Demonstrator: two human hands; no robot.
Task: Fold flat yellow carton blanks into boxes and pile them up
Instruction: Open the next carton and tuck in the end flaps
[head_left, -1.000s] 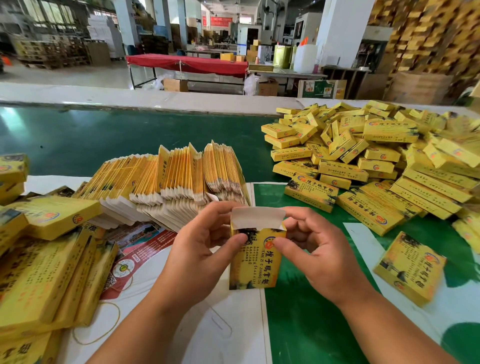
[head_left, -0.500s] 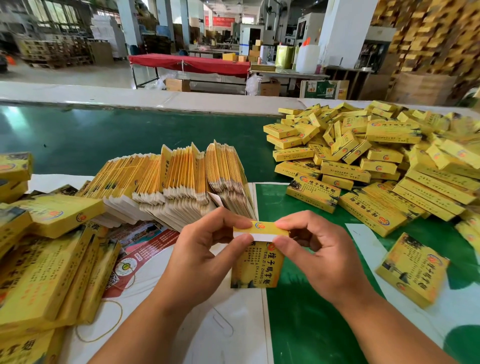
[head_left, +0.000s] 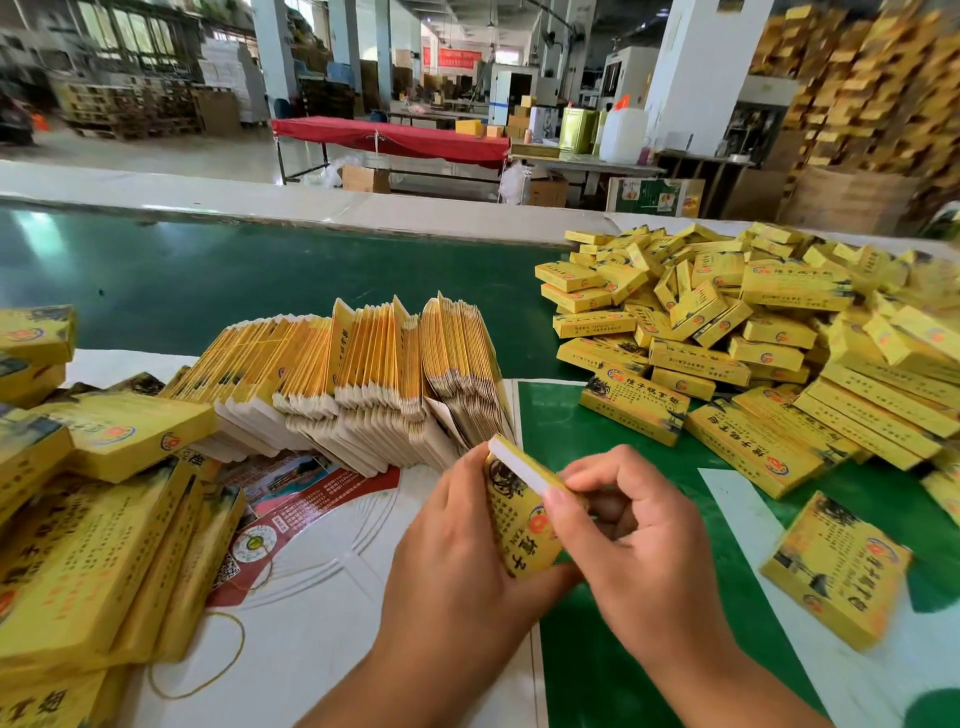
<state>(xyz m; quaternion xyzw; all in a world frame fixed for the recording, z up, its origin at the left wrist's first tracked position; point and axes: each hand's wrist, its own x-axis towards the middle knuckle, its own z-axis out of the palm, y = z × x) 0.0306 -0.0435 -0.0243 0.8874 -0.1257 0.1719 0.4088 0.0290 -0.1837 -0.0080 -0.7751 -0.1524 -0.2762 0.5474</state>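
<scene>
- Since a second ago the carton (head_left: 522, 519) has lost its raised white flap: the top end is now folded over, and the box has tipped from upright to leaning, its upper end toward 11 o'clock.
- Left hand (head_left: 457, 561) cups the carton from the 9 o'clock side, its fingers curled behind it; how they lie there is hidden.
- Right hand (head_left: 623, 535) has moved in from 3 o'clock, fingers bent, the thumb pressed on the printed face and a fingertip at the closed top edge.
- The carton sits between both hands at the near middle of the work surface, its long axis running from about 5 to 11 o'clock.
- The pile of finished boxes (head_left: 769, 353) lies toward 1 to 2 o'clock, on the right hand's side, so that hand looks the nearer one for tossing the box over.
- The fanned stack of flat blanks (head_left: 363, 379) stands at 11 o'clock, just beyond the left hand's knuckles, nearer that hand for the next pick.
- A single loose box (head_left: 836, 569) lies at 3 o'clock on the green belt (head_left: 208, 280).
- Whether the bottom end is tucked shut cannot be told; the left palm covers it.
- Motion blur softens the right hand, and more yellow boxes at 9 o'clock (head_left: 93, 540) are cut off by the frame edge.
</scene>
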